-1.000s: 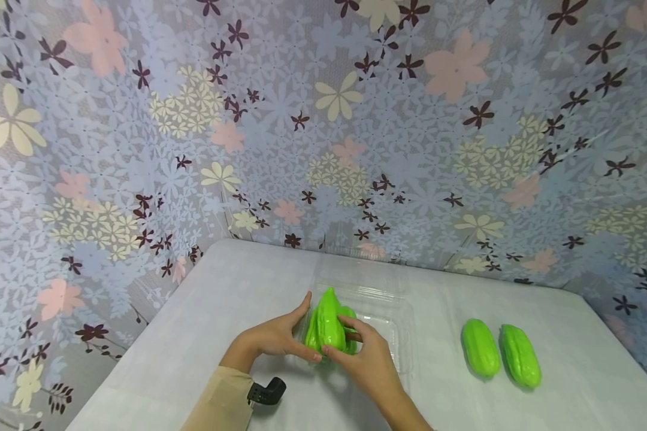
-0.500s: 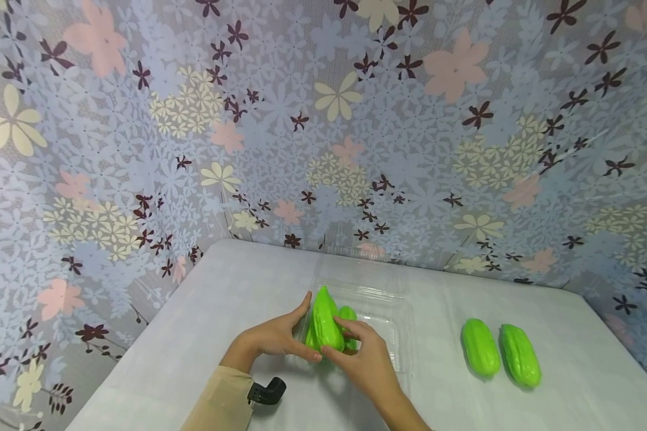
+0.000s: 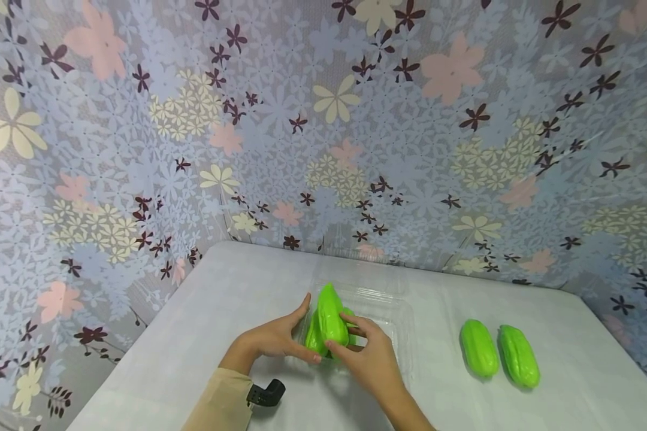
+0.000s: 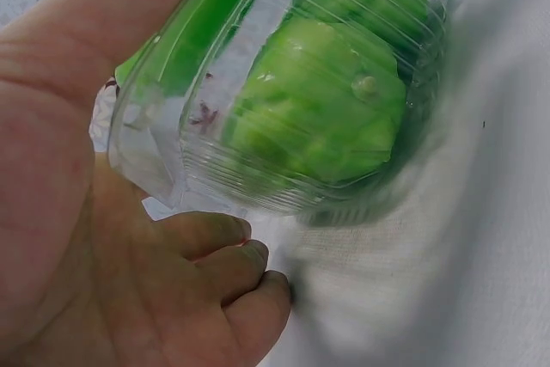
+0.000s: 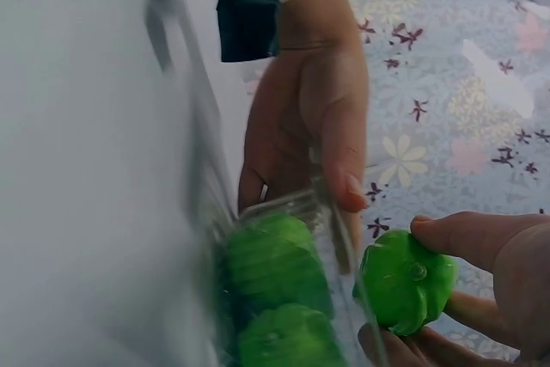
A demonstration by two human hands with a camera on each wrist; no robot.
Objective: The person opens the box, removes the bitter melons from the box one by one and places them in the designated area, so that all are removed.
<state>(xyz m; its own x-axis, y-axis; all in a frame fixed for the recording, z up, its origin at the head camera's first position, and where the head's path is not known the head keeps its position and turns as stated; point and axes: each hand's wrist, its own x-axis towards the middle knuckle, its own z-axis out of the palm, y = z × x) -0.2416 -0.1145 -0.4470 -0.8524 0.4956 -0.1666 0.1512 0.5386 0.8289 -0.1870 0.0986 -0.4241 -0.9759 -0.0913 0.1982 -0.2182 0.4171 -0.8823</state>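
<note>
My right hand point(image 3: 373, 354) pinches a glossy green ridged fruit point(image 3: 331, 316) between thumb and fingers. Its rounded, lobed end with a small nub faces the right wrist camera. The fruit is tilted, above the left side of a clear plastic container point(image 3: 405, 335). Inside that container lie other green fruits point(image 4: 318, 100), partly hidden in the head view by the held one. My left hand point(image 3: 272, 338) touches the container's near left corner, index finger and thumb spread along its two sides. In the left wrist view its other fingers point(image 4: 258, 315) rest below the container.
Two more green ridged fruits, one point(image 3: 478, 348) beside the other point(image 3: 519, 357), lie on the white-covered table point(image 3: 442, 407) to the right. The container's clear lid point(image 3: 356, 266) stands folded back toward the flowered wall point(image 3: 280, 149). A black device point(image 3: 266, 393) is strapped to the left wrist.
The held fruit shifted slightly left, then back right with the right hand, over the fruits in the container. My left hand has kept its place at the corner.
</note>
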